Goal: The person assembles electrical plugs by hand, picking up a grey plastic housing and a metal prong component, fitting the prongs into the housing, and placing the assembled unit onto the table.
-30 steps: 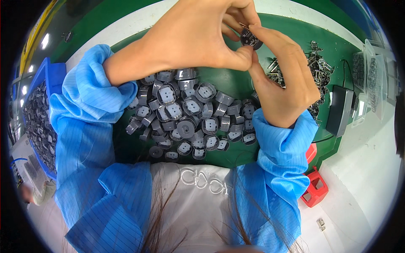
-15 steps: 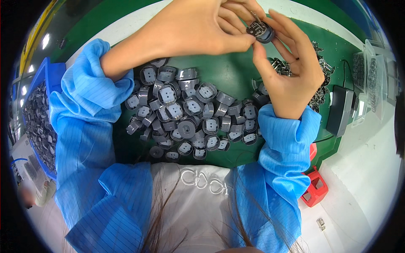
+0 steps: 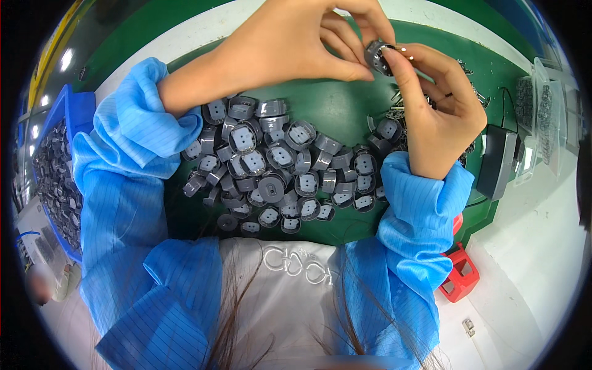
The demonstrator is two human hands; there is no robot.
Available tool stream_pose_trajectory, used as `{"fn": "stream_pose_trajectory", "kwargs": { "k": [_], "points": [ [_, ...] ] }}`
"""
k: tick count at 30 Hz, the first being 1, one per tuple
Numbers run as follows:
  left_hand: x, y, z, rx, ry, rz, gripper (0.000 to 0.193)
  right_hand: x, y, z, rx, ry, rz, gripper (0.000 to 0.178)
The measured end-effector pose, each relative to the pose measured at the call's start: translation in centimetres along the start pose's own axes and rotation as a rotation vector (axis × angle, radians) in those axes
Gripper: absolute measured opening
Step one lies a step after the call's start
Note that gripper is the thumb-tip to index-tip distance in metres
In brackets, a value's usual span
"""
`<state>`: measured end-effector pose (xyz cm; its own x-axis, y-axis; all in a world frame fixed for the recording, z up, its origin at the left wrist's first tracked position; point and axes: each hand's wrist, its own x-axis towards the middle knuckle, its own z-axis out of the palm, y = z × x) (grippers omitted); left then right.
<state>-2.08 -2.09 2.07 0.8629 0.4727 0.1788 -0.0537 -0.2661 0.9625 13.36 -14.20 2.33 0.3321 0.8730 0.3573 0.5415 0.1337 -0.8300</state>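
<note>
Both hands are raised over the far part of the green desk (image 3: 336, 111), meeting at one dark round part (image 3: 372, 57). Left hand (image 3: 299, 46) reaches across from the left and appears to grip the part's left rim, thumb below, bent fingers above and behind. Right hand (image 3: 447, 126) comes up from the lower right, its thumb laid on the part's right-facing side and the other fingers curled; cannot tell whether it pinches the part or only presses on it. Key relation: the part sits in the gap between the two hands, right of the left fingertips and up-left of the right palm, neither hand being clearly nearer. It stands on edge, its longer outline running roughly up and down with a slight tilt, its face turned right. Small bright metal pins (image 3: 404, 52) show on that side, just beside the right index finger; how they are fixed is too small to tell. Between the part and the wearer's body lies a loose pile of grey housings (image 3: 282, 154), many with pale inner faces up. A heap of metal pieces (image 3: 398, 113) lies partly hidden behind the right hand. Right of that, a black box (image 3: 496, 161); far left, a blue bin (image 3: 78, 111) with more dark parts.
</note>
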Motion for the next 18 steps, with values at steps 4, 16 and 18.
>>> {"fn": "stream_pose_trajectory", "kwargs": {
  "k": [4, 16, 18],
  "points": [
    [1.0, -3.0, -0.2, 0.095, 0.027, 0.680, 0.027, 0.0, 0.8, 0.4, 0.042, 0.096, -0.032, 0.011],
    [0.8, -4.1, 0.5, -0.129, -0.051, 0.605, 0.026, -0.4, -0.3, 0.3, -0.001, 0.065, 0.006, 0.010],
    [0.9, -4.0, 0.6, -0.150, -0.050, 0.597, 0.026, -0.4, -0.1, 0.5, 0.025, 0.082, -0.002, 0.010]
  ]
}}
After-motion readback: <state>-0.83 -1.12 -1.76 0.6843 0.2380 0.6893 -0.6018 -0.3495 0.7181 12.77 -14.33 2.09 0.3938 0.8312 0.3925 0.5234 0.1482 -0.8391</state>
